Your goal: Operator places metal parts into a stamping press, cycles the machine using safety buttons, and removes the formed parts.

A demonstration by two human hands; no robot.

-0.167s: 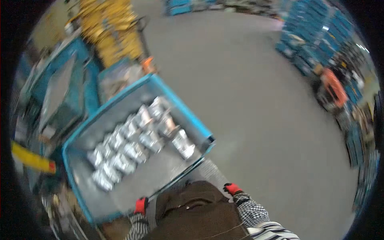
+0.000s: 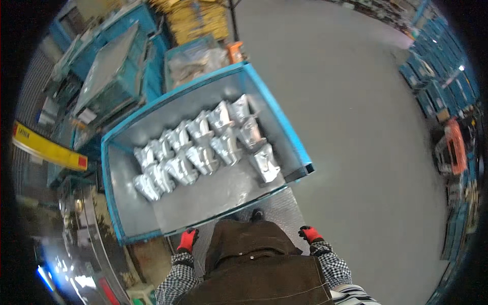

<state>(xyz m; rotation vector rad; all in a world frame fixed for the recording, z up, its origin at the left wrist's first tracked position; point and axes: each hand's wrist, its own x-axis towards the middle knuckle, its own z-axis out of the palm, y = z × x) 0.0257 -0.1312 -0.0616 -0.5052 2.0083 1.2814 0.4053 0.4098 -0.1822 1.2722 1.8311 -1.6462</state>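
A large blue-rimmed metal bin (image 2: 284, 119) stands in front of me, its near side low. Inside, several shiny silver metal parts (image 2: 202, 158) lie in two slanting rows, with one part (image 2: 266, 162) at the right end nearer me. My left hand (image 2: 188, 240), in a red glove with dark fingers, hangs by the bin's near edge; whether it touches the edge I cannot tell. To the right of my body, my right hand (image 2: 310, 234) hangs over the floor in a matching glove. Both hands look empty, with fingers loosely bent and a little apart.
A textured grey plate (image 2: 285, 204) lies at my feet. Behind the bin are a smaller crate (image 2: 175, 76) with bagged items and a yellow stack (image 2: 198, 23). A yellow bar (image 2: 48, 147) juts in at left. Blue crates (image 2: 442, 61) and an orange object (image 2: 455, 145) line the right.
The view has turned and shifted, so the bin and its parts sit higher and further right in the picture. Both hands stay low beside my body. The parts keep their arrangement.
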